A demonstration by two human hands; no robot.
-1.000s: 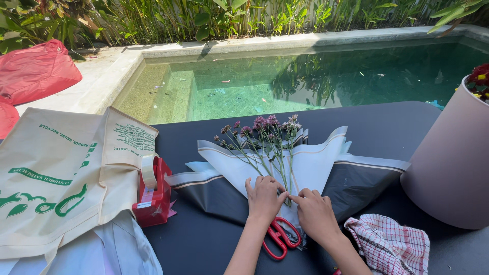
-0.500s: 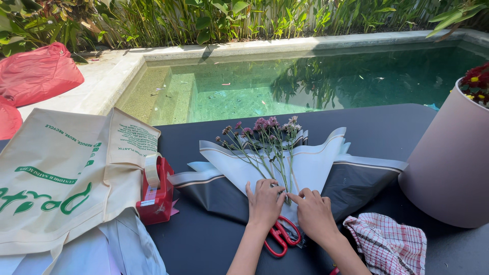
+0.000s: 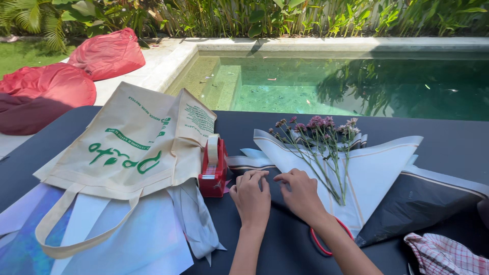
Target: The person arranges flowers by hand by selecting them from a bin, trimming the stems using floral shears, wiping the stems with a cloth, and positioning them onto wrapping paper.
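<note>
I see my left hand and right hand pressed flat, holding nothing, on the wrapping paper's left corner near the table's front edge, tape dispenser just beside.

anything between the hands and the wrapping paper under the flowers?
Nothing visible. The left hand and the right hand both rest on the lower edge of the white wrapping paper, fingers on it. The flowers lie further up.

tote bag: cream, green print
tape dispenser: bright red
wrapping paper: white, black sheet underneath
flowers: dusty pink, green stems
cloth: red-white check
scissors: red handles
beanbags: red
</note>
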